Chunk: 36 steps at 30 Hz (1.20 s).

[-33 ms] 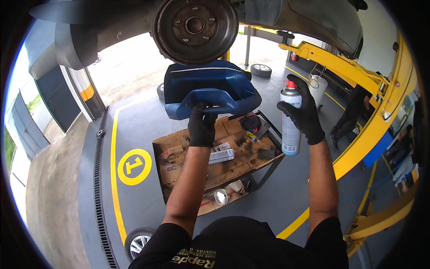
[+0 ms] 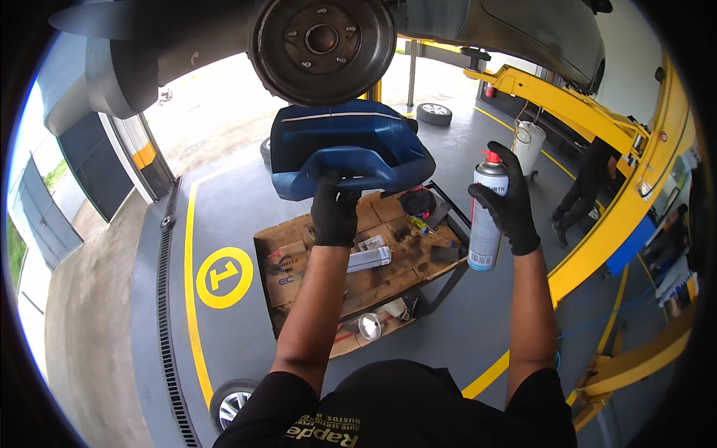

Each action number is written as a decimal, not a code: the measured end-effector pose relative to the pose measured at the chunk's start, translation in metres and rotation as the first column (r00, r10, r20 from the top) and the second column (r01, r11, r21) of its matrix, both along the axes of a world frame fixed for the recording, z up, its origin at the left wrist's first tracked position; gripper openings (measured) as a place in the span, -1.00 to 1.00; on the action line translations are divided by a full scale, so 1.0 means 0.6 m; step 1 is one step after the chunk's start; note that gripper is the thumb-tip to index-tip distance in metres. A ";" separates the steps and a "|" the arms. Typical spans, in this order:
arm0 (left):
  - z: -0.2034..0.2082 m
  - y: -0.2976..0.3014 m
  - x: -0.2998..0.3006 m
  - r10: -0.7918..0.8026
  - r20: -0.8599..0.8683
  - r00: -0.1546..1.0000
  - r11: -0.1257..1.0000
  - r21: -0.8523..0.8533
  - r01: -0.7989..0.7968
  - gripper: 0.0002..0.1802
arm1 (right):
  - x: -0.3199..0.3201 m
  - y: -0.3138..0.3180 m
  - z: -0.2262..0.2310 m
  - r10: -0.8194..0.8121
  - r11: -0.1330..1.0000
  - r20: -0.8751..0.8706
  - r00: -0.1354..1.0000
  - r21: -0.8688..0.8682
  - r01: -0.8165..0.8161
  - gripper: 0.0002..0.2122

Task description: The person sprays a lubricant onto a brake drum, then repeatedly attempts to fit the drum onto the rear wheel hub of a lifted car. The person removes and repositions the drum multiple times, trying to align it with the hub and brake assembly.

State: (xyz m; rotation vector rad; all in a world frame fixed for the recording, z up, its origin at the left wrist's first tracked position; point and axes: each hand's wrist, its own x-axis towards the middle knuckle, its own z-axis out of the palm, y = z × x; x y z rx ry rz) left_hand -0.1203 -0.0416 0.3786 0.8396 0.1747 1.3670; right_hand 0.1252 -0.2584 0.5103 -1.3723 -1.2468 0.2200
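Note:
My left hand [image 2: 334, 213], in a black glove, is closed on the handle of a cut-open blue plastic jug [image 2: 403, 175]. The jug's open side faces up, just below a bare brake drum [image 2: 321, 63] with wheel studs. To the right my gloved right hand [image 2: 515, 205] wraps round a spray can [image 2: 485, 224] with a white-and-blue body and a red nozzle. The can is held nearly upright, and my index finger curves close by the nozzle. No spray shows.
A cart [image 2: 299, 261] lined with stained cardboard stands below my hands, bearing another spray can [image 2: 370, 259] and a dark cloth [image 2: 417, 202]. A yellow lift arm [image 2: 560, 101] and post are at right; a person [image 2: 586, 183] is behind. Wheels [image 2: 435, 113] lie on the floor.
My right hand and the spray can have dropped slightly. The blue jug stays nearly where it was, still in my left hand.

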 end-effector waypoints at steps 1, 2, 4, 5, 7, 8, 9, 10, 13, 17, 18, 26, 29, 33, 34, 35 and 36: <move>-0.001 0.002 -0.005 0.058 -0.046 0.997 0.998 0.039 -0.056 -0.66 | 0.012 -0.018 -0.061 -0.042 0.998 -0.066 0.997 0.040 0.044 -0.23; 0.000 0.001 -0.009 0.132 -0.091 0.987 0.989 0.073 -0.126 -0.65 | 0.023 -0.032 -0.118 -0.064 0.992 -0.061 0.996 0.107 0.070 -0.24; 0.003 0.000 -0.011 0.499 -0.481 0.721 0.847 0.448 -0.287 -0.74 | 0.048 -0.041 -0.220 -0.123 0.983 -0.155 0.980 0.117 0.142 -0.24; 0.006 0.001 -0.007 0.221 -0.274 0.936 0.975 0.093 -0.202 -0.75 | 0.059 -0.041 -0.261 -0.139 0.984 -0.235 0.962 0.078 0.161 -0.24; 0.011 -0.007 0.004 0.000 0.102 0.995 0.970 -0.240 0.024 -0.71 | 0.080 -0.028 -0.318 -0.193 0.979 -0.159 0.968 0.037 0.201 -0.21; 0.011 -0.013 0.012 0.029 0.098 0.995 0.970 -0.241 -0.004 -0.69 | 0.090 -0.016 -0.339 -0.185 0.979 -0.159 0.970 0.055 0.196 -0.20; 0.012 -0.017 0.024 0.087 0.090 0.992 0.945 -0.323 -0.053 -0.68 | 0.101 0.004 -0.352 -0.103 0.986 -0.252 0.962 0.105 0.133 -0.16; 0.007 -0.023 0.036 0.106 0.105 0.989 0.958 -0.277 -0.073 -0.67 | 0.114 0.026 -0.366 -0.139 0.977 -0.209 0.968 0.132 0.169 -0.14; -0.020 -0.042 0.071 0.158 0.058 0.986 0.923 -0.363 -0.127 -0.66 | 0.149 0.087 -0.407 -0.122 0.981 -0.222 0.967 0.122 0.152 -0.12; -0.071 -0.063 0.099 0.166 0.068 0.984 0.926 -0.354 -0.132 -0.67 | 0.176 0.177 -0.487 -0.060 0.991 -0.171 0.983 0.107 0.079 -0.13; -0.080 -0.069 0.103 0.230 0.044 0.972 0.886 -0.423 -0.190 -0.67 | 0.178 0.196 -0.509 -0.029 0.992 -0.140 0.990 0.117 0.046 -0.13; -0.085 -0.098 0.104 0.322 0.062 0.945 0.860 -0.437 -0.264 -0.64 | 0.167 0.238 -0.639 0.078 0.994 0.067 0.995 0.066 -0.082 -0.10; -0.077 -0.107 0.100 0.326 0.069 0.943 0.873 -0.404 -0.272 -0.64 | 0.187 0.234 -0.621 0.203 0.976 0.019 0.979 -0.085 -0.201 -0.11; -0.073 -0.113 0.098 0.342 0.097 0.935 0.883 -0.373 -0.284 -0.63 | 0.198 0.210 -0.534 0.186 0.981 -0.029 0.982 -0.046 -0.187 -0.25; -0.073 -0.113 0.097 0.346 0.109 0.932 0.877 -0.390 -0.280 -0.70 | 0.195 0.199 -0.505 0.113 0.994 -0.038 0.993 0.015 -0.112 -0.28; -0.073 -0.113 0.096 0.348 0.117 0.930 0.870 -0.411 -0.273 -0.78 | 0.185 0.186 -0.475 0.087 0.988 0.013 0.996 0.126 -0.088 -0.44; -0.073 -0.112 0.095 0.333 0.153 0.930 0.881 -0.403 -0.249 -0.84 | 0.173 0.175 -0.447 0.209 0.974 -0.025 0.978 0.095 -0.206 -0.52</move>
